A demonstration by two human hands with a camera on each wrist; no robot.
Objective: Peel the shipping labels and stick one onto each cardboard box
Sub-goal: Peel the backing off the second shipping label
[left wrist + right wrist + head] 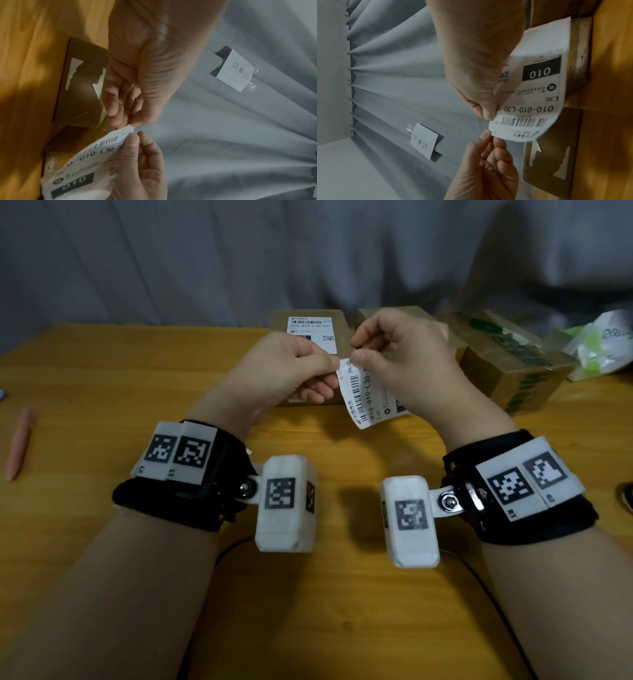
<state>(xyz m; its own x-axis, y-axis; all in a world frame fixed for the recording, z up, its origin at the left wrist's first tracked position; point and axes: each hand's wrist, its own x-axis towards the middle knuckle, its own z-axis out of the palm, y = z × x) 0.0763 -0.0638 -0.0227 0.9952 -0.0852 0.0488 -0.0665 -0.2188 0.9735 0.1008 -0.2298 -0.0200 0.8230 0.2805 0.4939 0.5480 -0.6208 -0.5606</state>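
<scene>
A white shipping label (363, 395) with a barcode and "010-010-L30" hangs in the air above the table, held between both hands. My left hand (332, 364) pinches its upper corner (129, 127) with thumb and fingertip. Just beside it, my right hand (358, 355) pinches the same top edge (490, 119). Behind the hands lies a flat cardboard box (310, 318) with a label (311, 332) stuck on its top. A second box (390, 314) is mostly hidden by my right hand. A third box (507, 361) with green print stands to the right.
A pink pen (19, 443) lies at the left of the wooden table (102, 392). A crumpled plastic bag (603, 347) sits at the far right. A grey curtain (205, 251) with a handwritten note (235, 70) hangs behind the boxes. Black cables (493, 594) run near the front.
</scene>
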